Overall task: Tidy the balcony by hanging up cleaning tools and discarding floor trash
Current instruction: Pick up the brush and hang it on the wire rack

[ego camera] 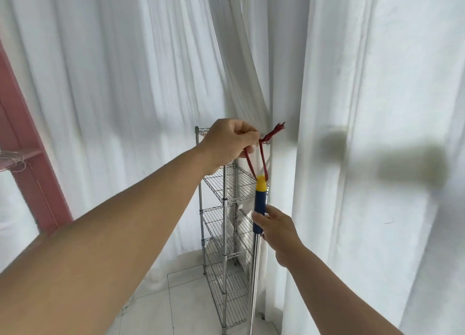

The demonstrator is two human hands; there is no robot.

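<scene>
- The right hand (275,230) grips the blue handle (260,208) of an upright cleaning tool, low centre.
- The left hand (227,143) pinches the tool's red loop (264,156) at the top of a wire rack (224,234).
- White curtains (125,82) hang behind.
</scene>
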